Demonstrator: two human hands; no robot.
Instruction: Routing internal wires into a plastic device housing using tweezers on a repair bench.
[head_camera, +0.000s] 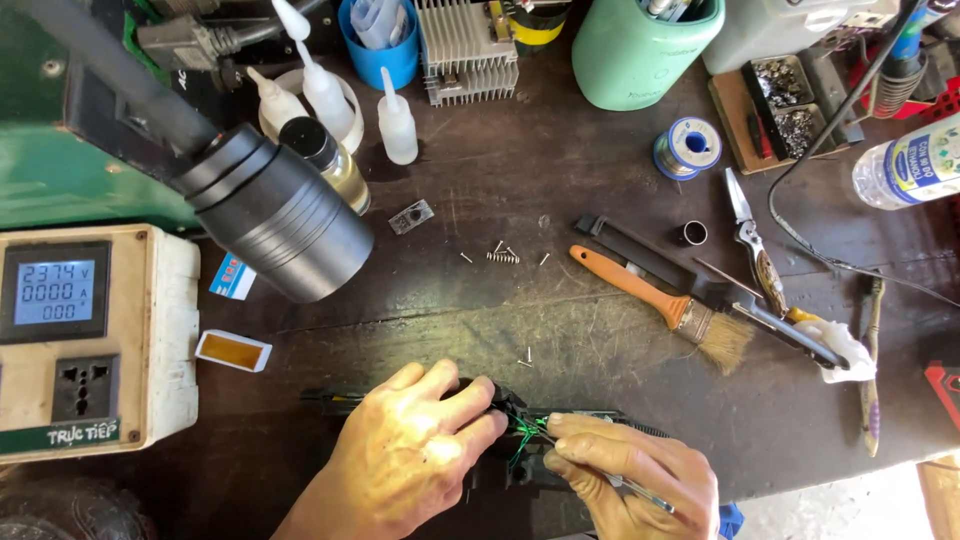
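Label: white-and-blue tag (233, 277), up-left of left hand (410, 455).
Device: black unit (510, 440) under both hands.
Left hand: clamps unit.
Right hand (635, 480): pinches thin tool (640, 494).

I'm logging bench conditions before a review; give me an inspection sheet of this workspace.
Surface: dark, scratched workbench, lit near the hands.
Job's things: long black device with thin green wires showing; thin metal tool.
Clutter: loose screws, orange-handled brush, pliers, solder spool, white squeeze bottles, water bottle.
Grippers: left hand rests on the device; right hand holds the tool at the wires.
Cables: black cable crosses the right side.
Surroundings: black lamp head, beige meter box with socket, green container.
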